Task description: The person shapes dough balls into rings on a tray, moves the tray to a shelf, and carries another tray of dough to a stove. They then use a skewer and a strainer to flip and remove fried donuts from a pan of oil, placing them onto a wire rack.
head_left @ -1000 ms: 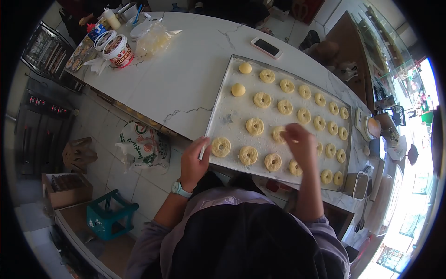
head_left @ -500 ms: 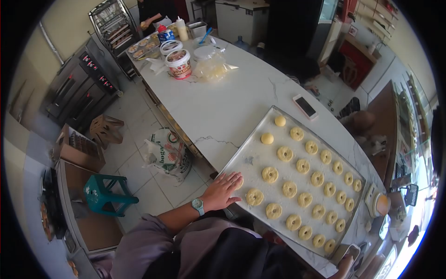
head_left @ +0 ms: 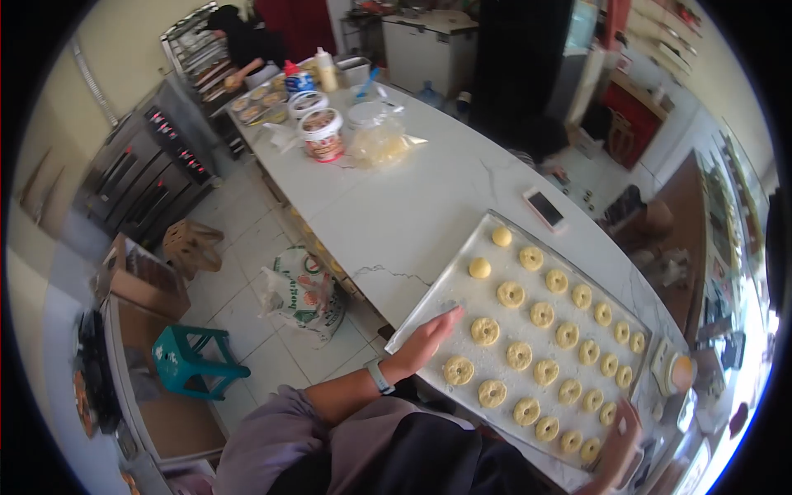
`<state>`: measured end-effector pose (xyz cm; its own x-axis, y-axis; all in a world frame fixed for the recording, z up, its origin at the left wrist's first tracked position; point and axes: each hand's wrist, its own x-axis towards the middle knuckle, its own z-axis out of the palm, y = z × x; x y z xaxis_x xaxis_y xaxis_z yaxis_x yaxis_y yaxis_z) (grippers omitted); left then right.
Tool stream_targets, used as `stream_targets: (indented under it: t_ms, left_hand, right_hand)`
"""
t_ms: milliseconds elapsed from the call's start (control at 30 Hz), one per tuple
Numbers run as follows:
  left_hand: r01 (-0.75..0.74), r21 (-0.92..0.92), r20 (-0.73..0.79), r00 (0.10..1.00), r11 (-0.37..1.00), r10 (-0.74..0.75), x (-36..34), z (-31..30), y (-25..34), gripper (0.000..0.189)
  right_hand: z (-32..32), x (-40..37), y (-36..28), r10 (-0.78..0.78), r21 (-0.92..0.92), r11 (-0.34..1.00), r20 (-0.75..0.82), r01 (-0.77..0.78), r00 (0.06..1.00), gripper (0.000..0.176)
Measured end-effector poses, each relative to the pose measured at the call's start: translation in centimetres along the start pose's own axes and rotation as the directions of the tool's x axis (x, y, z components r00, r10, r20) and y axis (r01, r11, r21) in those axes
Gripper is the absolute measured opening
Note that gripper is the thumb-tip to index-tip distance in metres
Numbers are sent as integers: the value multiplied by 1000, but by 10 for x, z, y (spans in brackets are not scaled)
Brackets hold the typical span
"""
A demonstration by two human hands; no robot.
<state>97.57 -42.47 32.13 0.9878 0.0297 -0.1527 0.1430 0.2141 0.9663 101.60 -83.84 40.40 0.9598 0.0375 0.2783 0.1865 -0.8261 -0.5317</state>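
Note:
A large metal tray (head_left: 437, 290) holds rows of dough rings (head_left: 519, 355) and two smooth dough balls (head_left: 479, 267) near its far left corner. My left hand (head_left: 426, 341) is over the tray's left side, tipped onto its edge with the fingers stretched out together. It hides whatever lies under or behind it. A watch is on that wrist. My right hand (head_left: 625, 439) is at the tray's near right corner beside the last rings. Its fingers are blurred, and I cannot make out whether they hold anything.
A phone (head_left: 544, 209) lies beyond the tray; a kitchen scale (head_left: 671, 368) stands at its right. Tubs (head_left: 321, 134), a plastic bag (head_left: 381, 145) and bottles (head_left: 326, 70) occupy the far table end, where another person (head_left: 246, 45) works. A green stool (head_left: 194, 361) and a sack (head_left: 304, 295) stand on the floor.
My left hand has tipped from lying flat over a dough piece onto its edge. My right hand has come up beside the tray corner, off the metal container it was at. The view has shifted slightly.

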Motion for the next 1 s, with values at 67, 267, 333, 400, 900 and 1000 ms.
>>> stream_targets:
  t_ms: [67, 267, 333, 400, 900, 1000]
  left_hand:
    - [257, -669, 113, 963, 697, -246, 24, 14, -7, 78]
    - [457, -876, 479, 780, 157, 403, 47, -33, -49, 91]
    - [250, -927, 277, 959, 279, 63, 26, -50, -18, 91]
    - [116, -929, 85, 991, 352, -103, 11, -72, -9, 90]
    - [-82, -950, -134, 978, 300, -157, -20, -118, -21, 73]
    - [-83, -947, -140, 976, 309, -169, -21, -118, -22, 72]
  right_hand:
    - [39, 25, -109, 101, 56, 990, 351, -129, 931, 38]
    - [234, 29, -164, -651, 219, 754, 373, 619, 661, 47]
    - [269, 54, -162, -624, -4, 734, 392, 679, 676, 60]
    - [293, 82, -167, -601, -80, 740, 365, 667, 711, 63]
    - [327, 108, -159, -550, -82, 730, 519, 678, 655, 69]
    - [328, 115, -157, -541, -71, 737, 534, 672, 650, 67]
